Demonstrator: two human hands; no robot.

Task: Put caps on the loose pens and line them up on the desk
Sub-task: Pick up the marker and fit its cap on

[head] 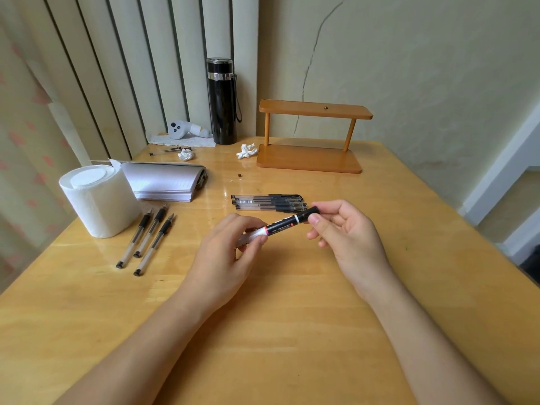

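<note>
Both hands grip one black marker [287, 222] above the desk [292, 331]: left hand [230, 252] closed on its pale end, right hand [344, 229] pinching its dark end. Three uncapped pens [149, 238] lie left of the hands; four capped pens [268, 203] lie just beyond them.

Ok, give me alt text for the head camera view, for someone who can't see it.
Two bare hands hold a black and white pen above a wooden desk, the left hand on its pale end and the right hand on its dark end. Three uncapped pens lie beside a paper roll at left, and a row of capped pens lies just beyond the hands.
</note>
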